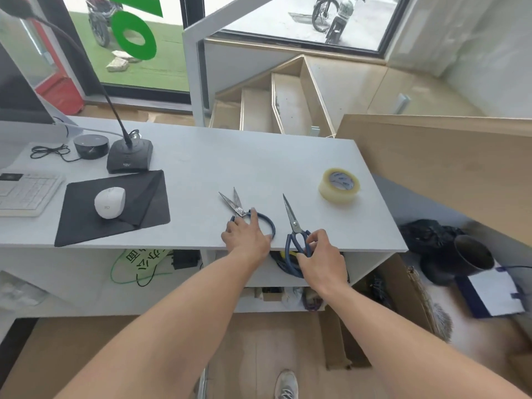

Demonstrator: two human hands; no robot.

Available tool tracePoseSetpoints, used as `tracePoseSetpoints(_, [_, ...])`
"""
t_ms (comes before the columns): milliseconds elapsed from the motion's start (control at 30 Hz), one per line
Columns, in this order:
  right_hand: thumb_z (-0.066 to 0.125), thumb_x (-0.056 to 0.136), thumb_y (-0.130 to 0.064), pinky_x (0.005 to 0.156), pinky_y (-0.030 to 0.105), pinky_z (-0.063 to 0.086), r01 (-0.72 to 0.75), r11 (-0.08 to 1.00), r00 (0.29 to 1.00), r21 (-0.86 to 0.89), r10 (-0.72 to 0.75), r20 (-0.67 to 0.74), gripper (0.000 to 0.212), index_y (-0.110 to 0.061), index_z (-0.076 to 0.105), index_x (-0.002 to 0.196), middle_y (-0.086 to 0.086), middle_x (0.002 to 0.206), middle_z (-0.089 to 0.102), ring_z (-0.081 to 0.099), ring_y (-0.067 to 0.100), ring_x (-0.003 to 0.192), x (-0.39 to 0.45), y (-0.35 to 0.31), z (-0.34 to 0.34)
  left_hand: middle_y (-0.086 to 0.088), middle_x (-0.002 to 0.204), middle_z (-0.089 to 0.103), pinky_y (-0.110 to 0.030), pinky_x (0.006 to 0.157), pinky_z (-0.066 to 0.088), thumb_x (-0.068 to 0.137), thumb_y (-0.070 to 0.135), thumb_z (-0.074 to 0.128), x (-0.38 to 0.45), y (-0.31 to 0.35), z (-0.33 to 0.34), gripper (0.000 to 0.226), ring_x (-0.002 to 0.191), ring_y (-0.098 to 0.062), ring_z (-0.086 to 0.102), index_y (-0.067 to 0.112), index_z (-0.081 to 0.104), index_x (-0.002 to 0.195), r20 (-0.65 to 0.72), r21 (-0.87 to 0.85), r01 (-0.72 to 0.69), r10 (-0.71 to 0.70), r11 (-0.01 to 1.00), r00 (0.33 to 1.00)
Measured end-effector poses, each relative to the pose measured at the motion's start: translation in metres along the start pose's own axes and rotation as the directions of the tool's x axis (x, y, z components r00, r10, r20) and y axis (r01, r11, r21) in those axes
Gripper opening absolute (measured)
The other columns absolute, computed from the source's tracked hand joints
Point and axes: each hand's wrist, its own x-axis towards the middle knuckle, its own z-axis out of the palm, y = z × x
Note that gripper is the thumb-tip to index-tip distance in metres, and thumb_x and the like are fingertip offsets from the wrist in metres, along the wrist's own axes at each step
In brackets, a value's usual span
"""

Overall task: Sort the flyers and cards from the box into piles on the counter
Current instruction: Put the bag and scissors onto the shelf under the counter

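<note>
Our left hand (247, 234) lies open on the left scissors (244, 214); our right hand (319, 251) pinches the right scissors (296, 231) handles. No flyers on the counter (230, 168) yet; box unclear. Shift both scissors aside, blades outward.

Large green characters (134, 27) stand on the window glass at the upper left of the frame, one of them a ring like a "0"; the rest is cut off. Under the counter at lower left, a pale green sheet (144, 260) carries dark Chinese characters, seen sideways, one resembling "面". The tape roll's (339, 184) blue core label is too small to read.
</note>
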Motion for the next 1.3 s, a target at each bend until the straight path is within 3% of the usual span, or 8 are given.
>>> tracePoseSetpoints(133, [0.069,0.088,-0.029,0.077,0.041,0.055,0.007,1.0,1.0,-0.024,-0.007,0.013,0.033,-0.032,0.041,0.105,-0.008,0.108,0.064,0.064,0.021,0.085,0.008,0.018,-0.007,-0.015,0.143,0.038,-0.042,0.077,0.038,0.099,0.043,0.041,0.015,0.004,-0.004,0.075,0.125,-0.031,0.038,0.017,0.004,0.16,0.023,0.009,0.053,-0.053,0.999,0.998])
tracePoseSetpoints(367, [0.067,0.089,-0.027,0.074,0.04,0.057,0.057,0.998,0.998,-0.013,-0.056,0.043,0.031,-0.031,0.042,0.106,-0.007,0.107,0.062,0.063,0.019,0.082,0.036,0.031,-0.015,-0.018,0.134,0.042,-0.041,0.087,0.048,0.094,0.016,0.046,0.012,0.011,-0.002,0.078,0.114,-0.033,0.054,0.01,0.003,0.159,-0.031,0.011,0.017,-0.017,1.0,0.999])
tracePoseSetpoints(467, [0.067,0.091,-0.027,0.073,0.035,0.052,0.106,0.994,0.992,-0.005,-0.106,0.061,0.03,-0.029,0.043,0.108,-0.005,0.112,0.063,0.061,0.02,0.085,0.046,0.028,-0.011,-0.018,0.127,0.046,-0.037,0.077,0.048,0.092,0.01,0.05,0.004,0.009,0.0,0.077,0.104,-0.034,0.061,0.009,0.007,0.157,-0.055,-0.043,0.004,-0.007,0.999,0.998])
tracePoseSetpoints(600, [0.066,0.093,-0.029,0.074,0.033,0.049,0.169,0.986,0.982,0.001,-0.168,0.087,0.028,-0.028,0.043,0.108,-0.004,0.117,0.064,0.06,0.021,0.086,0.051,0.024,0.002,-0.013,0.113,0.052,-0.036,0.07,0.044,0.089,0.014,0.058,-0.014,-0.002,0.002,0.07,0.09,-0.033,0.06,0.016,0.022,0.149,-0.1,-0.132,-0.045,0.032,0.99,0.994])
tracePoseSetpoints(867, [0.065,0.095,-0.031,0.071,0.035,0.051,0.215,0.975,0.975,0.061,-0.218,0.052,0.024,-0.029,0.042,0.101,0.0,0.104,0.067,0.062,0.023,0.08,0.031,0.018,0.008,-0.006,0.113,0.054,-0.039,0.074,0.05,0.086,0.011,0.057,-0.074,-0.024,0.017,0.053,0.093,-0.028,0.058,0.02,0.039,0.135,-0.161,-0.411,-0.06,-0.008,0.909,0.987])
tracePoseSetpoints(1033, [0.063,0.096,-0.034,0.07,0.037,0.055,0.226,0.974,0.972,-0.001,-0.226,0.067,0.022,-0.029,0.042,0.102,-0.003,0.096,0.067,0.064,0.022,0.076,-0.006,0.024,0.02,-0.002,0.111,0.057,-0.031,0.076,0.047,0.092,0.01,0.059,-0.112,-0.048,0.043,0.059,0.093,-0.022,0.059,0.024,0.037,0.145,-0.262,-0.434,-0.151,0.037,0.888,0.964])
tracePoseSetpoints(1200, [0.067,0.094,-0.03,0.072,0.034,0.051,0.217,0.976,0.974,-0.002,-0.217,0.062,0.025,-0.032,0.042,0.099,-0.01,0.091,0.062,0.063,0.017,0.076,-0.05,0.032,0.031,0.001,0.118,0.06,-0.039,0.088,0.055,0.094,0.01,0.06,-0.153,-0.073,0.063,0.063,0.101,-0.02,0.062,0.027,0.034,0.149,-0.289,-0.447,-0.212,0.084,0.869,0.954])
tracePoseSetpoints(1300, [0.068,0.093,-0.027,0.073,0.036,0.05,0.198,0.98,0.979,0.026,-0.199,0.044,0.025,-0.032,0.044,0.097,-0.011,0.09,0.059,0.061,0.018,0.077,-0.075,0.037,0.037,0.003,0.112,0.056,-0.034,0.08,0.052,0.094,0.009,0.059,-0.175,-0.084,0.075,0.062,0.095,-0.02,0.06,0.029,0.034,0.147,-0.291,-0.407,-0.229,0.112,0.884,0.95])
